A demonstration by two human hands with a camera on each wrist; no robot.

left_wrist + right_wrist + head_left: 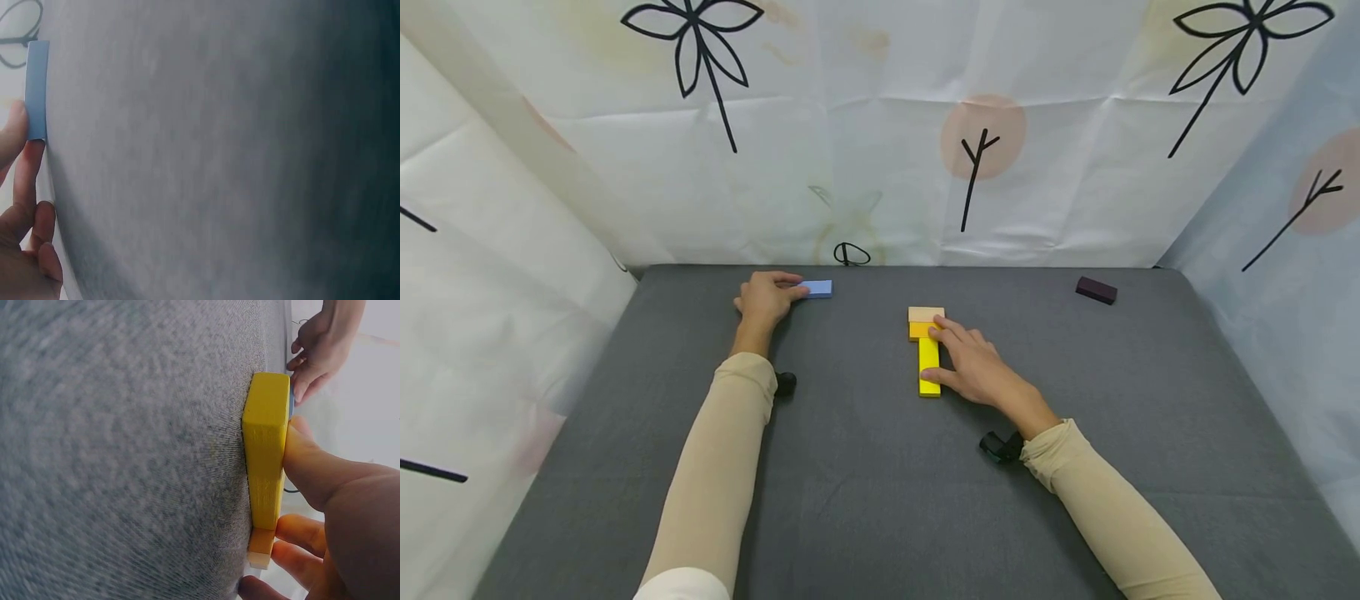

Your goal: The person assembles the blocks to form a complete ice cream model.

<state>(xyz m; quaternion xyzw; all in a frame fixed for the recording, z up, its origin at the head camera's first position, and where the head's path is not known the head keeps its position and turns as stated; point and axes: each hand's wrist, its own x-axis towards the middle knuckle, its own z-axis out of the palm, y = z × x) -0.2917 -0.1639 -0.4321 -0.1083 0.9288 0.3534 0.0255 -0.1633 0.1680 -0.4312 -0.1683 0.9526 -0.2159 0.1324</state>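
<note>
My left hand (pixel 765 298) is at the table's far edge, with thumb and finger pinching the left end of a light blue block (pixel 820 288). In the left wrist view that blue block (pixel 37 94) extends beyond the fingertips. Toward the middle, my right hand (pixel 976 367) rests over flat blocks laid in a T. Its thumb touches the top of a long yellow block (pixel 929 358), and its fingers lie at an orange block (pixel 917 331) and a pale wooden block (pixel 925 314). The right wrist view shows the yellow block (pixel 265 456) lying flat, end against the orange one.
A dark brown block (pixel 1097 290) lies by itself near the far right corner. Grey cloth covers the table (pixel 865 500). White printed fabric (pixel 880 167) rises behind the far edge and along both sides.
</note>
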